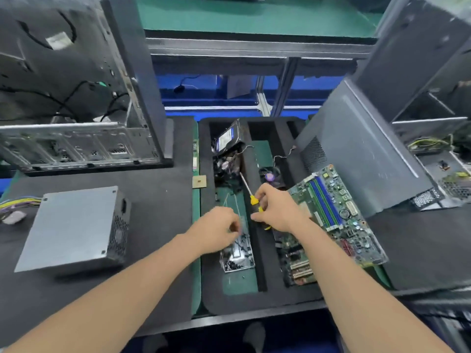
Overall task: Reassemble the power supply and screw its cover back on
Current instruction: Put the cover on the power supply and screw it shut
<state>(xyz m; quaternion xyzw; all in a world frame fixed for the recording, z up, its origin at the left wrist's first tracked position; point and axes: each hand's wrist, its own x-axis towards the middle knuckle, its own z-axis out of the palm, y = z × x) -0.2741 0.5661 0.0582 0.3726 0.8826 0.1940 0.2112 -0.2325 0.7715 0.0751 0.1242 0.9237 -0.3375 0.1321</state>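
The grey power supply (pixel 74 225) lies on the black mat at the left with its cover on, and its bundle of coloured cables (pixel 17 203) trails off the left edge. My right hand (pixel 277 210) is closed around a yellow-handled screwdriver (pixel 251 193) whose shaft points up and away over the foam tray. My left hand (pixel 219 228) hovers with fingers pinched over a small metal tray of screws (pixel 238 258); what the fingertips hold is too blurred to make out.
A black foam tray (pixel 265 296) holds a hard drive (pixel 225 136), a fan (pixel 270 177) and a motherboard (pixel 336 215). An open computer case (pixel 76 98) stands at the back left. A grey case panel (pixel 356 149) leans at the right.
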